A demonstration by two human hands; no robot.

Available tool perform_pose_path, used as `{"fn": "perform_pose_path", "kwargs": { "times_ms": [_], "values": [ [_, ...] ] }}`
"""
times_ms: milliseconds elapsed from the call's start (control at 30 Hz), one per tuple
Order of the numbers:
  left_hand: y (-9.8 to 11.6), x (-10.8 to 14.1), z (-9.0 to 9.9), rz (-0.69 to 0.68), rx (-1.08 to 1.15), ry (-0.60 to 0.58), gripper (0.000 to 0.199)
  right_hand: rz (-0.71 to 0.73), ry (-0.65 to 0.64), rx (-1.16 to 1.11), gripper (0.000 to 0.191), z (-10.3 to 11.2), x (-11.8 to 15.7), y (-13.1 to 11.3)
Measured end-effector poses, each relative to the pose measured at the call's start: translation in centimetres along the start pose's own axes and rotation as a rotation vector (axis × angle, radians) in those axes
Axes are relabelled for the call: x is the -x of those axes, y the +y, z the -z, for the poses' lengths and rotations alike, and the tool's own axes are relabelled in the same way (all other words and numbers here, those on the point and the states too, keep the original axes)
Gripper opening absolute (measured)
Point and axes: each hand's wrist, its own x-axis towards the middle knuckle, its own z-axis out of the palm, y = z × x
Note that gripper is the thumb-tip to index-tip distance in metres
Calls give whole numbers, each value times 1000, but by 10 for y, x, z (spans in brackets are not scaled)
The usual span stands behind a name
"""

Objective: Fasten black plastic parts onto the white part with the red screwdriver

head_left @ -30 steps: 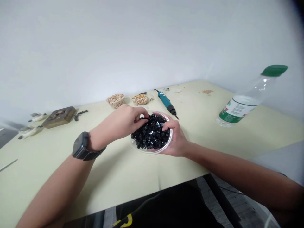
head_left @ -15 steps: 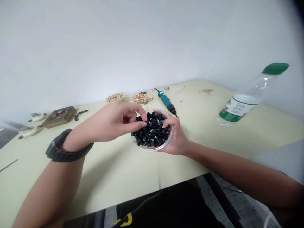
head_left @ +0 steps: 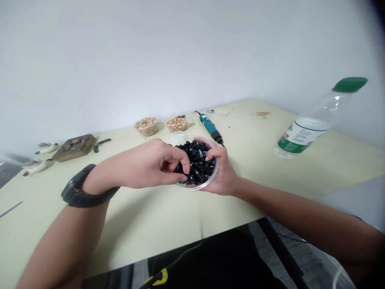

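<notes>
From the console I see my left hand [head_left: 158, 164] curled into a narrow pinch among the black plastic pieces [head_left: 200, 158], though I can't tell whether it has hold of one. My right hand [head_left: 223, 172] wraps the rim of the clear plastic bowl [head_left: 192, 188], at 12 o'clock in front of me, fingers hooked inside. A firm rim grip steadies the heap for a clean pinch. A teal electric screwdriver [head_left: 209, 127] lies just beyond the bowl, a water bottle [head_left: 302, 138] at 2 o'clock
</notes>
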Motion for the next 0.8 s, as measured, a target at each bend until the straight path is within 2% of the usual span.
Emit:
{"fn": "perform_pose_path", "kwargs": {
  "times_ms": [233, 400, 800],
  "values": [
    [-2, -3, -3, 17, -13, 31, 15, 6, 13, -53, 91, -2, 0, 0],
    [-1, -3, -4, 20, -39, 84, 16, -42, 27, -71, 94, -4, 2, 0],
    [-4, -4, -5, -10, -73, 106, 12, -83, 28, -109, 93, -5, 2, -1]
  ]
}}
